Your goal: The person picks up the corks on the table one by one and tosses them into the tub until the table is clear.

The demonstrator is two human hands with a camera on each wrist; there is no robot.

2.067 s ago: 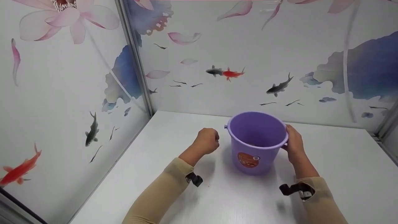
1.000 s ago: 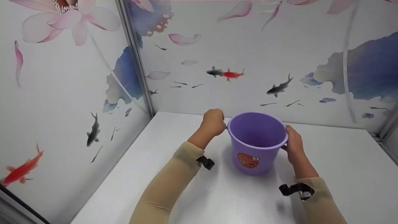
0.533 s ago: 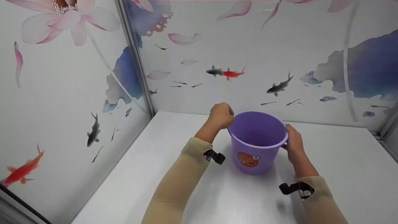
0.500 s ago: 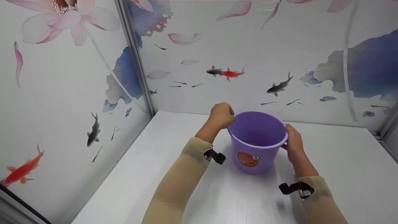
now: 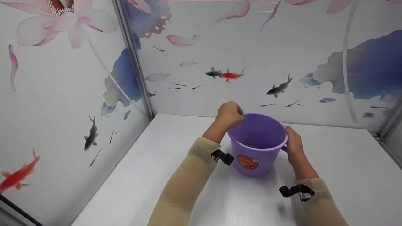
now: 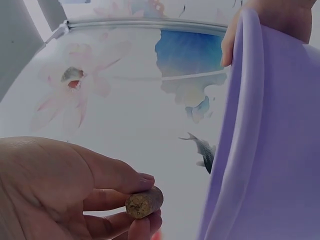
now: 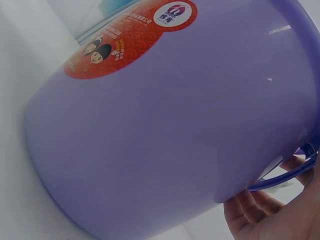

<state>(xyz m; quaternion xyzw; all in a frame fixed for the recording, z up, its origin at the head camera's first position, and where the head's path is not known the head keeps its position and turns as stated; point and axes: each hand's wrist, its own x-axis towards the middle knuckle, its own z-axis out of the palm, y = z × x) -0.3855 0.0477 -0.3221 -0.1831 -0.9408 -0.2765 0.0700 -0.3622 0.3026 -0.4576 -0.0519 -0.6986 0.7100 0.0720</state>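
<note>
A purple bucket (image 5: 251,163) with a red-orange sticker (image 5: 248,162) stands upright on the white table. My left hand (image 5: 230,115) is raised at its left rim, overlapping the rim in the head view. Between thumb and fingers that hand pinches a cork (image 6: 144,203), a short speckled brown cylinder, as the left wrist view shows; in the head view the hand hides it. My right hand (image 5: 294,144) grips the bucket's right side below the rim, by the darker purple handle (image 7: 282,180). Only a bit of something brownish shows low inside the bucket.
White table (image 5: 150,175) surface surrounds the bucket, with a tiny dark speck near the front. Behind it rises a back wall panel (image 5: 188,103) printed with fish and petals. A similar side panel (image 5: 62,103) stands at the left, joined by a metal post (image 5: 133,59).
My left hand has risen from beside the bucket, moving away from me and rightward to its left rim. The right hand keeps its hold, and the bucket stays in place.
</note>
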